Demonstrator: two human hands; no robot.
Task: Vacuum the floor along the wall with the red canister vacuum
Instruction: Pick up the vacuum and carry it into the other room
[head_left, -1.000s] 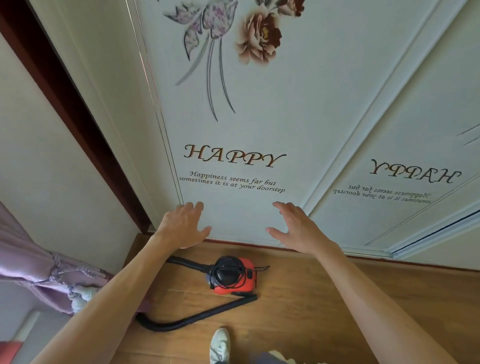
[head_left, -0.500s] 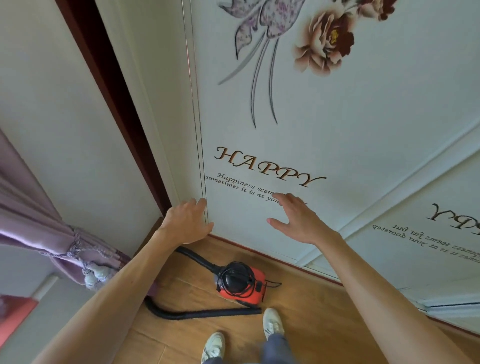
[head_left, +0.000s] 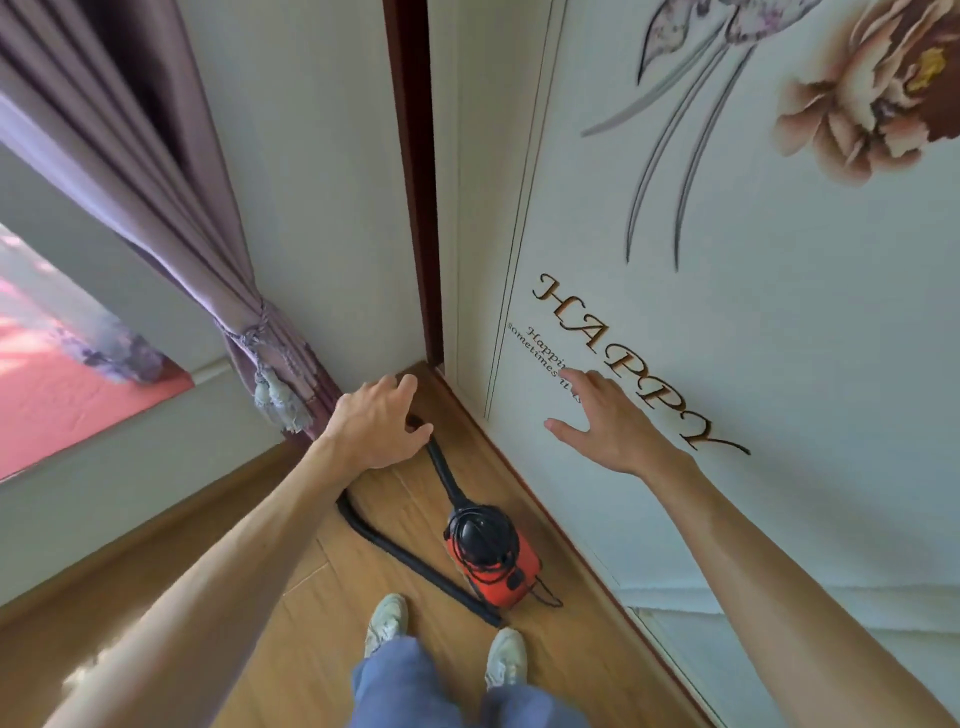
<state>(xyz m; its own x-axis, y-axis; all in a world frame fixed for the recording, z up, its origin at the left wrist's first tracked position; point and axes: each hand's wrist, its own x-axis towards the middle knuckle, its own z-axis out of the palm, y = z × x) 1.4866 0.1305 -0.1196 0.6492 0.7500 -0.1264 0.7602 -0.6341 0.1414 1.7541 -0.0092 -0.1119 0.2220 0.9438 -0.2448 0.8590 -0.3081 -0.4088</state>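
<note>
The red canister vacuum (head_left: 493, 558) with a black top and a cord wound around it sits on the wooden floor (head_left: 291, 613) beside the wall. Its black hose (head_left: 400, 556) runs from the canister toward the corner, loops under my left arm and comes back along the floor to end near my feet. My left hand (head_left: 376, 423) hovers above the hose near the corner, fingers apart, holding nothing. My right hand (head_left: 608, 421) is stretched out in front of the white sliding door (head_left: 727, 338), fingers spread, empty.
The white sliding door carries flower art and the word HAPPY. A dark red door frame (head_left: 415, 182) meets the corner. A tied purple curtain (head_left: 171, 192) with tassels hangs at left, above a low ledge and a pink surface (head_left: 62, 395). My two feet (head_left: 447, 644) stand just behind the vacuum.
My view has swung left and tilted, so the corner and curtain are now central. My feet have stepped closer to the vacuum. Both hands stay raised and empty.
</note>
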